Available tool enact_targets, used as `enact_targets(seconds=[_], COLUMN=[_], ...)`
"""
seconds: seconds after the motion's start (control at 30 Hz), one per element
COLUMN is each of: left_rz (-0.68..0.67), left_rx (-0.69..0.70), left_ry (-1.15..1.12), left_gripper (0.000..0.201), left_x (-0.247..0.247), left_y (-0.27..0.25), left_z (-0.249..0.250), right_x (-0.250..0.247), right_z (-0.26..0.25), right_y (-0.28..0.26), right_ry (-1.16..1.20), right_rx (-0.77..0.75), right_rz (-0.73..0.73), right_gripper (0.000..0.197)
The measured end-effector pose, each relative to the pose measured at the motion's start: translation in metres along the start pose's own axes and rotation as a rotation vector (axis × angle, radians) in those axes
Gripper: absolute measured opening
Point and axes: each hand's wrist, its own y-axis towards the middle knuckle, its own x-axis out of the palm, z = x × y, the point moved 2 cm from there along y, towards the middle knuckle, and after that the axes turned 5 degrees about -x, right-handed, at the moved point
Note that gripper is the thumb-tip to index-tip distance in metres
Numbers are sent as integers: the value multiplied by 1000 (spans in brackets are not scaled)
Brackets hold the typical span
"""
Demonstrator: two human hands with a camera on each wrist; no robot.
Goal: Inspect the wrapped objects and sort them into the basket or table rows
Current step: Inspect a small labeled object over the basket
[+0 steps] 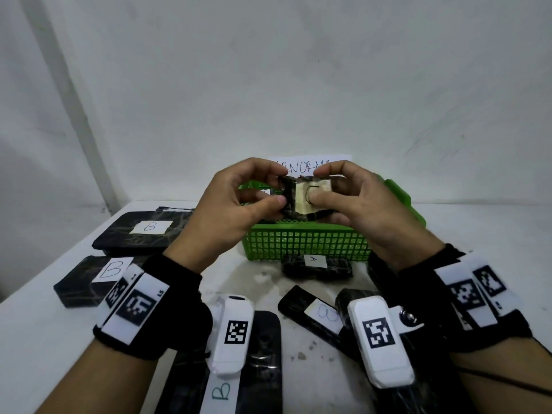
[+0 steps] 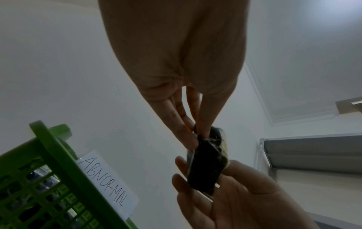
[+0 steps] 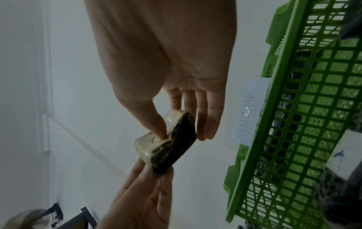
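Both hands hold a small black-wrapped object [image 1: 301, 198] up in the air above the green basket [image 1: 307, 243]. Its pale label carries the letter C. My left hand [image 1: 268, 186] pinches its left end between thumb and fingers. My right hand [image 1: 324, 186] pinches the right end, thumb pressed on the label. In the left wrist view the wrapped object [image 2: 205, 167] shows its dark back, and in the right wrist view the same object [image 3: 172, 144] shows label and dark side. The basket [image 3: 293, 124] holds dark wrapped pieces, one labelled A.
An "ABNORMAL" paper sign [image 2: 107, 182] stands behind the basket. Two wrapped blocks labelled B [image 1: 149, 231] [image 1: 92, 279] lie on the white table at left. One labelled A [image 1: 316, 265] lies before the basket. More wrapped pieces [image 1: 316, 315] lie near my wrists.
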Motion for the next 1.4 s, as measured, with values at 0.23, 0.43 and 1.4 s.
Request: enact_targets(seconds=[0.23, 0.43, 1.4], left_rz=[24, -36, -69], left_rx=[30, 45, -221], left_ry=[-33, 32, 6], left_gripper=[32, 37, 50], left_x=[1, 3, 13], left_y=[0, -2, -2], left_z=[3, 6, -9], right_x=[-1, 2, -3], right_z=[-1, 0, 1], right_y=[-4, -6, -4], right_ry=[-87, -123, -168], right_rx=[37, -19, 1], right_rz=[-177, -162, -66], right_gripper=[55, 57, 45])
